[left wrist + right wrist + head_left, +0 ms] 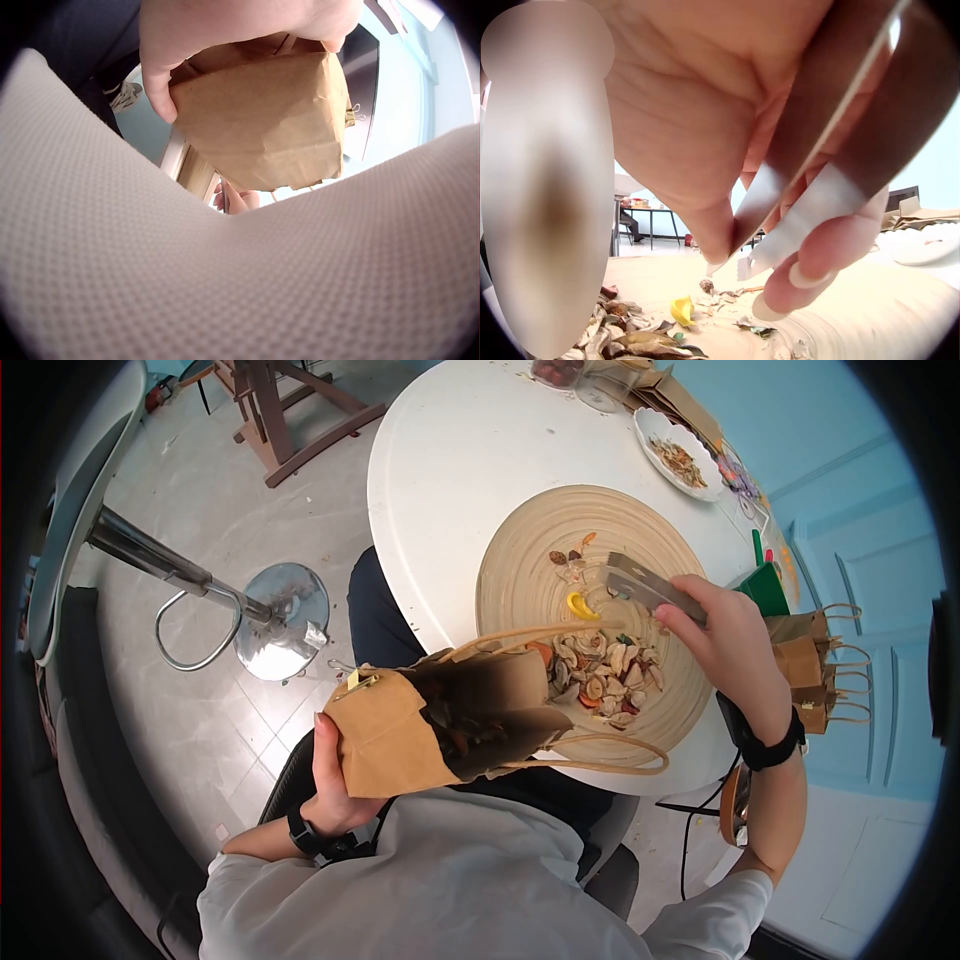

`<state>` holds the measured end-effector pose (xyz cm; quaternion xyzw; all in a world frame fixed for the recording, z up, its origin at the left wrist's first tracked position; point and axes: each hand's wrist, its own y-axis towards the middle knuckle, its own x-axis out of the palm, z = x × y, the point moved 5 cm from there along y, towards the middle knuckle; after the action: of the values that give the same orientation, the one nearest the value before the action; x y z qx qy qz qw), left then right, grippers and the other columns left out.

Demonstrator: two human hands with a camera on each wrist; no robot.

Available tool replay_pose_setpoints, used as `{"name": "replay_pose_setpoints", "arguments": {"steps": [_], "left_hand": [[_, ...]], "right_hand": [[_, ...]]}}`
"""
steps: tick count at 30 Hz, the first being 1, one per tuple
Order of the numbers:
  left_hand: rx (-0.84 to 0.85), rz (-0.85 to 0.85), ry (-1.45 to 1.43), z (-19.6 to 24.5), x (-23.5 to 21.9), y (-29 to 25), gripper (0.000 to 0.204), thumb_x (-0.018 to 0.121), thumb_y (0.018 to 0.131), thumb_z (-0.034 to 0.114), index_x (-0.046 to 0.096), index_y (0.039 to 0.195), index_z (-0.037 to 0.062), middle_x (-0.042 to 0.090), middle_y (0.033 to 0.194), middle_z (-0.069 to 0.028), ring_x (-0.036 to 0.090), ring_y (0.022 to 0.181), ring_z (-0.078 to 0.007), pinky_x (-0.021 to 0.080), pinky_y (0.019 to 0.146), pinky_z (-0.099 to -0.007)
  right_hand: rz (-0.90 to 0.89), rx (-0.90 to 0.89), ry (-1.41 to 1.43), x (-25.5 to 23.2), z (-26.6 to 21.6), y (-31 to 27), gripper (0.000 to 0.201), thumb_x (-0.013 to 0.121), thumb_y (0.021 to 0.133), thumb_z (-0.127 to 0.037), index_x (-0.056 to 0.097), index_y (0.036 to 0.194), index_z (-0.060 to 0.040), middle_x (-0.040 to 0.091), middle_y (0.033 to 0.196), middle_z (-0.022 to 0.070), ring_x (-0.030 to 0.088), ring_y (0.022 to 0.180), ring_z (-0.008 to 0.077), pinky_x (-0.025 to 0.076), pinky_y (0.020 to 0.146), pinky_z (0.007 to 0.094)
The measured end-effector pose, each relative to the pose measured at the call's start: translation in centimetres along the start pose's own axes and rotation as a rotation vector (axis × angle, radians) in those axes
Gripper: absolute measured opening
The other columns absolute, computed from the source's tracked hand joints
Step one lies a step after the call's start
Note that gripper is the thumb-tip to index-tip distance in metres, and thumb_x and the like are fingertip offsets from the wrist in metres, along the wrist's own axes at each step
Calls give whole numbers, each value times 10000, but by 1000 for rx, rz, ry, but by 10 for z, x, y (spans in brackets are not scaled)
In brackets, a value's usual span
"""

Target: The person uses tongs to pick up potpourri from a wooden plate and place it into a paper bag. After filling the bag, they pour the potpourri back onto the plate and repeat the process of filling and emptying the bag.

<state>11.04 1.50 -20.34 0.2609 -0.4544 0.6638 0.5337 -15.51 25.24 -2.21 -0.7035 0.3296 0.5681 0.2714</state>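
My left hand (338, 788) grips the bottom end of a brown paper bag (385, 735), which lies tilted on its side with its mouth toward the round wooden plate (510, 560). Dark bits show inside the bag, and a binder clip (360, 682) sits on its edge. In my right hand (735, 645) are metal tongs (650, 588), pinched between thumb and fingers, their tips over the plate. Beneath the right hand in its wrist view, the tong tips (746, 266) stand slightly apart near a yellow petal (682, 311). Dried petals and slices (610, 670) form a pile near the bag's mouth.
A white scalloped dish (645, 422) with dried bits stands at the far right of the white table (425, 490). Small paper bags (800, 660) and a green container (764, 592) are beyond my right hand. A bar stool (285, 610) stands to the left.
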Motion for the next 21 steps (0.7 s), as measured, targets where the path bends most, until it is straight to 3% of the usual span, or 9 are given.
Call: {"name": "replay_pose_setpoints", "arguments": {"steps": [8,11,17,18,19,21], "left_hand": [[0,10,-22,0,-1,-1,853,259,910,779,331,1505,171,412,1511,-58,420,1357,-278,336,1103,-524],[-6,11,-10,1,0,0,860,257,905,786,328,1507,176,410,1512,-54,417,1360,-276,336,1103,-524],[2,13,14,1,3,1,866,251,899,794,320,1511,184,407,1513,-49,417,1361,-270,332,1105,-519],[7,7,18,1,2,2,867,249,900,794,320,1512,183,406,1514,-49,417,1361,-269,331,1106,-518],[12,2,23,1,2,2,869,248,900,794,319,1512,182,405,1514,-49,416,1361,-267,329,1107,-517],[14,10,16,0,3,2,870,246,900,794,319,1512,180,405,1514,-50,417,1360,-267,328,1108,-515]], "right_hand": [[131,-277,-56,20,-19,20,280,662,886,-284,631,1006,-33,642,786,149,632,746,352,486,628,428],[54,-253,-100,24,-20,25,271,655,891,-285,634,1012,-43,644,789,141,630,747,353,488,635,429],[85,-120,-17,-8,-14,10,263,694,870,-269,655,987,-37,669,819,154,640,745,356,496,628,403],[61,-107,39,-14,-11,4,278,720,858,-222,661,1029,-11,665,796,163,658,678,297,493,611,347],[56,-111,39,-23,-13,-1,278,720,858,-222,661,1029,-11,665,796,163,658,678,297,493,611,347],[-265,29,275,-24,-14,-12,306,730,851,-159,655,1103,-1,672,786,140,647,643,193,483,611,291]]}}
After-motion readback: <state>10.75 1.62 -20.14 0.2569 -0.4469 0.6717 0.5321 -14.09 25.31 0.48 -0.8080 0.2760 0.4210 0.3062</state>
